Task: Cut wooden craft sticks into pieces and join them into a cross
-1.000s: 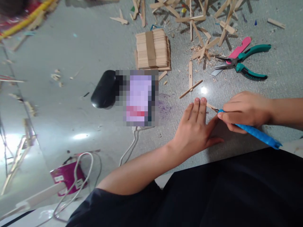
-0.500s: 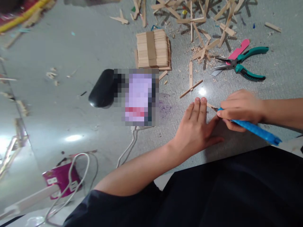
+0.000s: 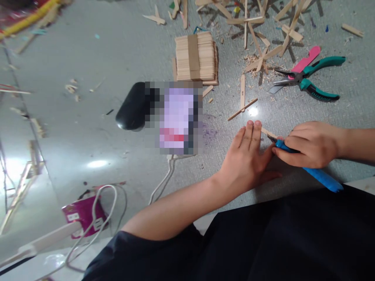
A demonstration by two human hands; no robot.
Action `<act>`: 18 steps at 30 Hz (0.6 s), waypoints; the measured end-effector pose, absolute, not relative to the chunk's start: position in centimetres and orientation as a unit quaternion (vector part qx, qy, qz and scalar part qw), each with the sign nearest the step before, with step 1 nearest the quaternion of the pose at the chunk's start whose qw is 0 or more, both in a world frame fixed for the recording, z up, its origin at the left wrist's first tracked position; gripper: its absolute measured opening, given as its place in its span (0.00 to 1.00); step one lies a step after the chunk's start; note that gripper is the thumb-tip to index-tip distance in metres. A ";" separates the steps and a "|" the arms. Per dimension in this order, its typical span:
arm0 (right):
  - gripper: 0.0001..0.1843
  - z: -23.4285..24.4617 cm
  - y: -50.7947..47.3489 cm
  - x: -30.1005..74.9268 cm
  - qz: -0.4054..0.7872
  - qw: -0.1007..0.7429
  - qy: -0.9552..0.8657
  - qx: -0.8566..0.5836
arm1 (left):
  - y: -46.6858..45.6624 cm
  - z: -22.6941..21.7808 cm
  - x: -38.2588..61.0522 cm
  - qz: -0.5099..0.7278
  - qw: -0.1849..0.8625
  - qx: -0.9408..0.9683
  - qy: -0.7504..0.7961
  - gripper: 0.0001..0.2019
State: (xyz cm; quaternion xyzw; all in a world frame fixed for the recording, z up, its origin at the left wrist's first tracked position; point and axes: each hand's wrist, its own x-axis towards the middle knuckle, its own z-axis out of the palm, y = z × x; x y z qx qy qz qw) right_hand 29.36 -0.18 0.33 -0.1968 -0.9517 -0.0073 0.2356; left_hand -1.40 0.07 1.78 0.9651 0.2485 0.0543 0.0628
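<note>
My left hand [image 3: 246,152] lies flat on the table, fingers stretched out, pressing on a thin wooden craft stick [image 3: 268,132]. Most of that stick is hidden beneath the fingers; a short end sticks out to the right. My right hand [image 3: 310,144] is closed around a blue-handled craft knife [image 3: 322,178]. Its dark metal tip is at the stick's exposed end, close to my left index finger. Just beyond my fingertips, a slotted craft stick [image 3: 242,93] and a narrow stick [image 3: 243,109] lie touching or crossing.
Green-handled pliers [image 3: 322,80] and a pink-handled blade [image 3: 306,60] lie at the right. Banded craft sticks [image 3: 181,58], a blurred-out phone [image 3: 177,117] and a black mouse [image 3: 133,107] stand further left. Star-shaped stick assemblies [image 3: 263,58] and shavings cover the back. A white cable [image 3: 161,181] runs left.
The knife has tilted and its handle end has swung nearer my body as my right hand turned. My left hand stays pressed down. The whole view has shifted slightly.
</note>
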 end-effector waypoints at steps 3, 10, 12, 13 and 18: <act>0.14 0.7 0.2 29.8 0.006 0.205 -0.961 -0.188 | -0.1 1.4 -1.5 0.074 0.047 0.964 0.253 0.50; 0.17 1.6 0.9 30.0 0.019 0.239 -0.953 -0.185 | -0.4 0.7 -1.6 0.082 0.056 0.961 0.259 0.53; 0.17 1.5 1.0 29.9 0.017 0.244 -0.952 -0.182 | -0.4 0.6 -1.4 0.074 0.063 0.959 0.267 0.53; 0.16 1.4 1.0 29.8 0.018 0.241 -0.953 -0.180 | -0.5 0.6 -1.3 0.070 0.065 0.958 0.270 0.54; 0.15 1.1 0.8 30.4 0.042 0.325 -0.921 -0.210 | -0.5 0.5 -0.8 0.060 0.075 0.955 0.279 0.57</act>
